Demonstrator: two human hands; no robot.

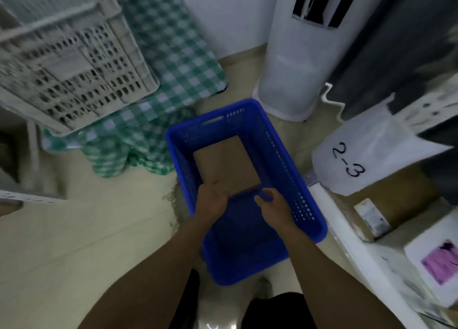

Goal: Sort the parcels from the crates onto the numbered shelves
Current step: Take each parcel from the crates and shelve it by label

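Note:
A blue plastic crate (292, 155) stands on the floor in the middle of the head view. A flat brown cardboard parcel (225, 162) lies in its far half. My left hand (213, 201) reaches into the crate and grips the parcel's near left edge. My right hand (271, 203) hovers just short of the parcel's near right corner with loosely curled fingers and holds nothing that I can see. To the right, a white shelf (347, 232) carries a paper label reading 2-3 (349, 162).
On the shelf lie a brown box (396, 194) and a white parcel with a purple print (438, 261). A white perforated crate (74, 63) sits at upper left over a green checked cloth (173, 56). A white standing unit (295, 56) is behind the blue crate.

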